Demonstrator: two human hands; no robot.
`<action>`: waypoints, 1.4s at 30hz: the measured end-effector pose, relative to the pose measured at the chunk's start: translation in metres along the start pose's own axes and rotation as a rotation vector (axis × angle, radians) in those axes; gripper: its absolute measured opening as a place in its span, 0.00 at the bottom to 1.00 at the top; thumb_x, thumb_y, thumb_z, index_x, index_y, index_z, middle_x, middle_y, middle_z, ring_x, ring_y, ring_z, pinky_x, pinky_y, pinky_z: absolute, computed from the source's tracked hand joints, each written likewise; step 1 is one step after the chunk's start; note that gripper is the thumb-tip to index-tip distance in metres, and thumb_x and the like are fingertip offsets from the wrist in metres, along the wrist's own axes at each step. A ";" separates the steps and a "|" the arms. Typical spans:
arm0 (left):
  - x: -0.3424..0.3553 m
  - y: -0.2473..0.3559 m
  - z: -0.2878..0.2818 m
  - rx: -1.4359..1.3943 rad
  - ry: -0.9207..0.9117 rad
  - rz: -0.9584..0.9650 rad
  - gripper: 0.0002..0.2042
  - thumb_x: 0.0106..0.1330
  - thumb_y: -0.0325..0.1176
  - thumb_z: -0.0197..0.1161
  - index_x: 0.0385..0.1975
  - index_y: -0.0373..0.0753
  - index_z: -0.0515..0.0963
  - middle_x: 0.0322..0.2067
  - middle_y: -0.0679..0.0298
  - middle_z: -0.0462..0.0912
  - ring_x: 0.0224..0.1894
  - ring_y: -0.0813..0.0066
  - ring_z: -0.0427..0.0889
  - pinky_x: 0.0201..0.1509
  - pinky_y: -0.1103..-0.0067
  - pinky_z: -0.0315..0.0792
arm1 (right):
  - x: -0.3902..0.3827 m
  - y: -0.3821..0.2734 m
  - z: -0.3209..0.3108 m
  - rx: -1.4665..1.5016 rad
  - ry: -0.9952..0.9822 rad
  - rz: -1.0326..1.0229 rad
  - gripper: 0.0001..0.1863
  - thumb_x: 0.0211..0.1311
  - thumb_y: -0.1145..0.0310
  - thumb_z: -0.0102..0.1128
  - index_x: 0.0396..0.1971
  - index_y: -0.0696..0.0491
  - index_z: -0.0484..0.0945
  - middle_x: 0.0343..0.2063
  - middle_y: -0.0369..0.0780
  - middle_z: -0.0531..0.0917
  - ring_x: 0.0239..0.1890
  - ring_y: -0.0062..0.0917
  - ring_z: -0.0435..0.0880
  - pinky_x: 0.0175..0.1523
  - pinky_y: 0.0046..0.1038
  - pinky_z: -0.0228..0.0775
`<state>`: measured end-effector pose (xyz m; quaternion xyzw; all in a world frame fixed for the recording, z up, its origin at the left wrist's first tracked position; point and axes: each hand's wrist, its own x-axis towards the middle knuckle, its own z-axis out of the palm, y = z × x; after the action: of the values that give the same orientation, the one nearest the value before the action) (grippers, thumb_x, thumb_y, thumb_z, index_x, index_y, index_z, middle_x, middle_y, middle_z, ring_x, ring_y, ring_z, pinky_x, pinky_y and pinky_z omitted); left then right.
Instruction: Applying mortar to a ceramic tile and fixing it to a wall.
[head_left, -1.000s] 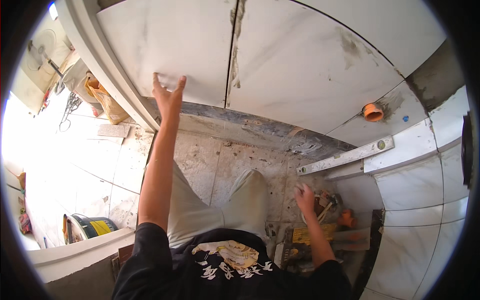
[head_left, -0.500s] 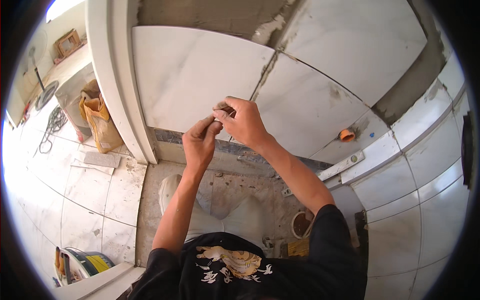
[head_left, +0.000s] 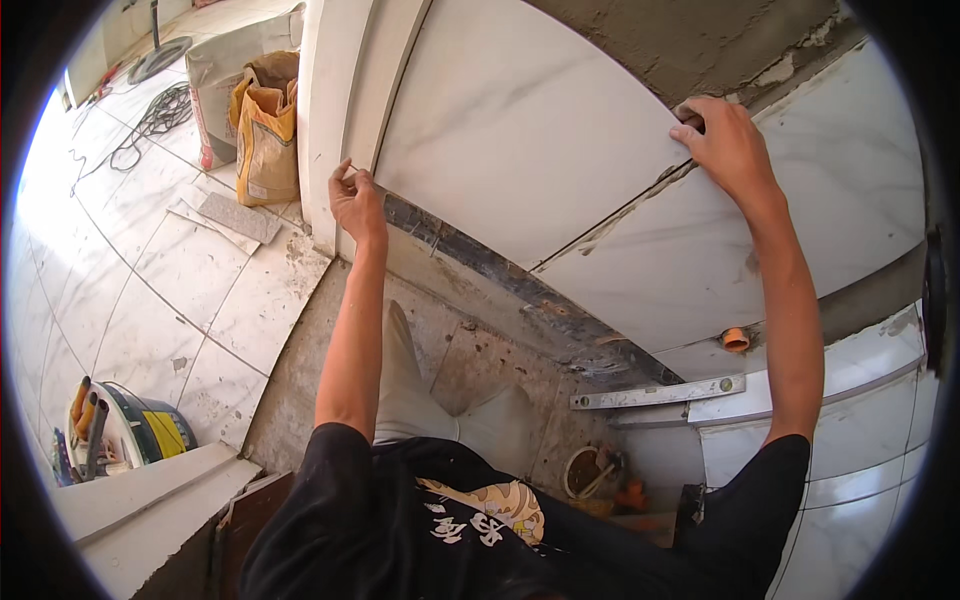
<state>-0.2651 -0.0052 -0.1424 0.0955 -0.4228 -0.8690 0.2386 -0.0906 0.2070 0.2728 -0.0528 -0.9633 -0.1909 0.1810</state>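
A large white marbled wall tile [head_left: 540, 120] stands against the wall beside the white door frame. Beside the tile's lower left corner, my left hand [head_left: 358, 208] is closed in a pinch. A tiny pale bit shows between its fingertips, too small to name. At the tile's upper right corner is my right hand [head_left: 730, 148], its fingers curled over the joint and its thumb by the tile's edge. Whatever lies inside those fingers is hidden. A second marbled tile [head_left: 640, 250] adjoins on the right, across a narrow dark joint.
Grey mortar [head_left: 690, 50] covers the wall above the tile. An orange pipe end [head_left: 736, 340] pokes out at the right, above a spirit level [head_left: 660, 392]. To the left are an open yellow-brown bag [head_left: 268, 150], a coiled cable [head_left: 160, 112] and a bucket of tools [head_left: 140, 430].
My hands have parted from each other in front of the tile. The left went to the lower left corner, the right to the upper right corner. The view has shifted too.
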 end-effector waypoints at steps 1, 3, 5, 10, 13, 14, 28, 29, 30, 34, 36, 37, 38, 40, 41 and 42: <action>0.003 -0.002 0.003 0.004 -0.003 -0.003 0.12 0.69 0.25 0.62 0.51 0.34 0.78 0.29 0.68 0.80 0.30 0.83 0.75 0.36 0.83 0.72 | 0.000 0.001 0.001 -0.065 -0.005 -0.035 0.11 0.56 0.68 0.68 0.37 0.58 0.84 0.31 0.44 0.87 0.39 0.40 0.84 0.44 0.38 0.75; 0.006 -0.007 0.006 0.026 0.084 0.029 0.09 0.68 0.28 0.65 0.44 0.33 0.80 0.32 0.65 0.84 0.34 0.81 0.80 0.41 0.82 0.75 | 0.006 0.000 -0.003 -0.058 -0.048 -0.031 0.11 0.56 0.68 0.69 0.37 0.58 0.84 0.31 0.45 0.87 0.38 0.40 0.84 0.44 0.38 0.75; 0.004 -0.013 0.004 0.098 0.077 0.049 0.08 0.67 0.29 0.67 0.41 0.32 0.80 0.33 0.64 0.85 0.35 0.80 0.81 0.42 0.82 0.75 | 0.010 0.001 -0.005 -0.052 -0.090 -0.027 0.12 0.56 0.68 0.69 0.37 0.59 0.84 0.32 0.46 0.87 0.38 0.40 0.85 0.43 0.37 0.75; 0.000 -0.008 0.012 0.191 0.089 0.152 0.08 0.65 0.31 0.70 0.35 0.32 0.82 0.32 0.63 0.86 0.33 0.80 0.82 0.40 0.83 0.76 | 0.019 0.003 -0.004 0.024 -0.062 -0.054 0.12 0.54 0.69 0.70 0.35 0.60 0.83 0.29 0.47 0.86 0.36 0.42 0.85 0.43 0.38 0.75; 0.010 -0.006 0.020 0.261 0.080 0.209 0.09 0.65 0.34 0.71 0.35 0.33 0.84 0.30 0.65 0.86 0.33 0.80 0.82 0.41 0.82 0.75 | 0.027 -0.003 -0.008 -0.078 -0.058 -0.053 0.11 0.54 0.70 0.70 0.34 0.60 0.82 0.29 0.46 0.86 0.36 0.42 0.85 0.42 0.38 0.75; 0.014 -0.007 0.023 0.251 0.086 0.192 0.10 0.64 0.34 0.72 0.34 0.33 0.84 0.29 0.66 0.85 0.32 0.81 0.81 0.40 0.82 0.75 | 0.030 -0.002 -0.009 -0.074 -0.052 -0.054 0.11 0.54 0.70 0.70 0.34 0.60 0.82 0.29 0.46 0.86 0.36 0.42 0.85 0.42 0.38 0.75; 0.034 0.091 0.100 -0.035 -0.035 0.444 0.07 0.64 0.29 0.71 0.34 0.32 0.83 0.28 0.64 0.86 0.30 0.84 0.81 0.38 0.86 0.76 | 0.022 0.007 -0.010 -0.002 -0.098 -0.037 0.09 0.52 0.72 0.70 0.31 0.61 0.81 0.27 0.45 0.85 0.35 0.39 0.84 0.39 0.38 0.74; 0.036 0.094 0.103 -0.032 -0.039 0.453 0.07 0.64 0.29 0.71 0.34 0.32 0.83 0.29 0.64 0.86 0.30 0.84 0.81 0.38 0.86 0.76 | 0.023 0.009 -0.009 0.002 -0.079 -0.054 0.10 0.51 0.72 0.69 0.31 0.61 0.80 0.27 0.45 0.85 0.34 0.38 0.83 0.39 0.37 0.73; 0.035 0.097 0.102 -0.066 -0.062 0.446 0.06 0.64 0.28 0.71 0.34 0.32 0.82 0.30 0.63 0.86 0.32 0.83 0.82 0.39 0.86 0.76 | 0.023 0.011 -0.008 0.003 -0.075 -0.045 0.10 0.51 0.72 0.69 0.31 0.61 0.80 0.27 0.45 0.85 0.34 0.38 0.83 0.39 0.37 0.73; 0.028 0.102 0.113 -0.143 -0.165 0.435 0.05 0.64 0.26 0.71 0.33 0.33 0.82 0.32 0.63 0.87 0.36 0.80 0.85 0.41 0.84 0.78 | 0.024 0.012 -0.010 0.010 -0.119 0.006 0.10 0.51 0.72 0.70 0.31 0.60 0.81 0.27 0.45 0.85 0.35 0.38 0.84 0.40 0.38 0.73; 0.040 0.104 0.120 -0.046 -0.143 0.521 0.05 0.63 0.26 0.71 0.32 0.33 0.82 0.32 0.63 0.87 0.35 0.80 0.85 0.41 0.83 0.78 | 0.026 0.011 -0.013 0.012 -0.124 0.009 0.10 0.51 0.71 0.70 0.31 0.60 0.81 0.27 0.45 0.85 0.35 0.38 0.84 0.40 0.38 0.73; 0.044 0.106 0.125 0.049 -0.123 0.598 0.04 0.62 0.25 0.72 0.32 0.34 0.83 0.32 0.63 0.87 0.35 0.79 0.85 0.41 0.82 0.78 | 0.026 0.012 -0.013 0.002 -0.122 0.010 0.10 0.51 0.71 0.70 0.31 0.60 0.81 0.27 0.45 0.85 0.35 0.38 0.84 0.40 0.38 0.73; 0.047 0.108 0.128 0.047 -0.126 0.599 0.04 0.62 0.25 0.72 0.32 0.34 0.83 0.32 0.63 0.87 0.35 0.79 0.85 0.41 0.82 0.78 | 0.026 0.013 -0.014 -0.009 -0.120 0.011 0.10 0.51 0.71 0.70 0.31 0.60 0.81 0.27 0.45 0.85 0.35 0.38 0.84 0.40 0.38 0.73; 0.053 0.110 0.132 0.142 -0.099 0.796 0.04 0.61 0.24 0.72 0.31 0.35 0.83 0.33 0.62 0.86 0.34 0.76 0.84 0.40 0.80 0.78 | 0.024 0.016 -0.011 0.002 -0.099 -0.011 0.10 0.51 0.71 0.70 0.31 0.60 0.81 0.26 0.44 0.85 0.35 0.38 0.84 0.39 0.38 0.73; 0.052 0.108 0.134 0.140 -0.108 0.796 0.04 0.61 0.24 0.72 0.31 0.35 0.83 0.33 0.62 0.86 0.34 0.76 0.84 0.40 0.80 0.78 | 0.022 0.019 -0.009 0.013 -0.080 -0.036 0.10 0.51 0.71 0.70 0.31 0.60 0.81 0.26 0.44 0.85 0.34 0.38 0.84 0.39 0.38 0.73; 0.051 0.106 0.134 0.155 -0.106 0.818 0.04 0.60 0.24 0.72 0.31 0.35 0.84 0.33 0.62 0.85 0.33 0.76 0.83 0.39 0.80 0.78 | 0.022 0.021 -0.010 0.014 -0.081 -0.027 0.10 0.51 0.71 0.70 0.31 0.60 0.81 0.26 0.44 0.85 0.34 0.38 0.84 0.39 0.38 0.73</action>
<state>-0.3233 0.0054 0.0261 -0.1072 -0.5017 -0.6720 0.5341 -0.1039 0.2229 0.2970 -0.0460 -0.9718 -0.1843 0.1398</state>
